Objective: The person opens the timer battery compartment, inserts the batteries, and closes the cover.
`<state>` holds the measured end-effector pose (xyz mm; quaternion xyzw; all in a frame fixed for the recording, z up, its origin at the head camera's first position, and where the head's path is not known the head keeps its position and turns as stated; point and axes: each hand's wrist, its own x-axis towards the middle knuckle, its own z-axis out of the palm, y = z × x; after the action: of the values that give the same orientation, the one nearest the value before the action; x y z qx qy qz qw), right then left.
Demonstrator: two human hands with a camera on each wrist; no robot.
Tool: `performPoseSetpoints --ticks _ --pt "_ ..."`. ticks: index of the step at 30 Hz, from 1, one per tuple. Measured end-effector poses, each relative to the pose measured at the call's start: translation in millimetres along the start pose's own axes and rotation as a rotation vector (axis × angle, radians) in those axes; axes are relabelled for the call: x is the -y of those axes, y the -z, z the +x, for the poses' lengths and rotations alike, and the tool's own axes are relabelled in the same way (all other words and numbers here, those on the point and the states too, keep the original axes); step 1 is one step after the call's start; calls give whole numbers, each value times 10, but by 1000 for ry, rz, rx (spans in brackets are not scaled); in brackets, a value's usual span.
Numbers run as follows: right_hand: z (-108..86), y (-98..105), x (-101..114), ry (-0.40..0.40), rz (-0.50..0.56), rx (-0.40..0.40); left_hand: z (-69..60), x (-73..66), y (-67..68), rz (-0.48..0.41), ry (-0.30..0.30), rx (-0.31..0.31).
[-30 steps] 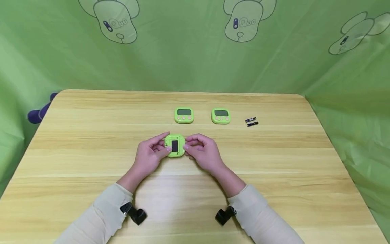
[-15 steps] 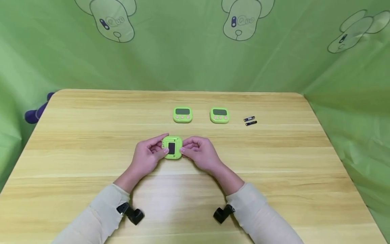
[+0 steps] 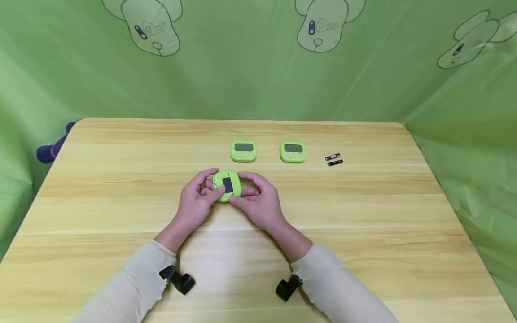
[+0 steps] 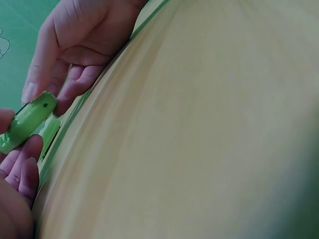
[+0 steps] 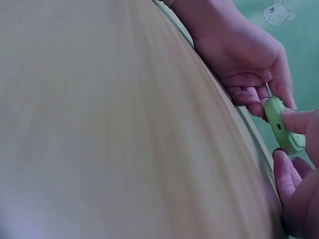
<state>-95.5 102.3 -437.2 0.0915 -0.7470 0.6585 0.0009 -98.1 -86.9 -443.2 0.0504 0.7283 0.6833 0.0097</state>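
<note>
A green digital timer (image 3: pixel 228 185) is held above the table between both hands, its back with a dark rectangle facing up. My left hand (image 3: pixel 193 197) grips its left side, thumb on the back near the dark rectangle. With the right hand (image 3: pixel 260 202) I pinch the other side, thumb at the near corner and index finger along the far right edge. In the right wrist view, a thin edge sticks out of the timer (image 5: pixel 281 124) near the left hand. The timer's screen side is hidden.
Two more green timers, one left (image 3: pixel 243 151) and one right (image 3: pixel 292 152), lie screen up farther back on the wooden table (image 3: pixel 363 215). Two small dark batteries (image 3: pixel 335 163) lie to their right. A green printed curtain (image 3: pixel 250 85) hangs behind the table.
The held timer has turned slightly counterclockwise and moved a little away from me. My right hand has shifted left, its index finger now reaching the timer's far edge.
</note>
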Motion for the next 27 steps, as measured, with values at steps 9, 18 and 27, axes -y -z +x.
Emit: performPoseSetpoints --ticks 9,18,27 --pt "18 -42 7 37 -32 14 -15 -13 79 -118 25 -10" --pt "67 -50 67 -46 -70 28 -50 -13 92 -87 -59 6" --pt "139 -201 75 -2 -88 -138 -31 35 153 -62 -61 -115"
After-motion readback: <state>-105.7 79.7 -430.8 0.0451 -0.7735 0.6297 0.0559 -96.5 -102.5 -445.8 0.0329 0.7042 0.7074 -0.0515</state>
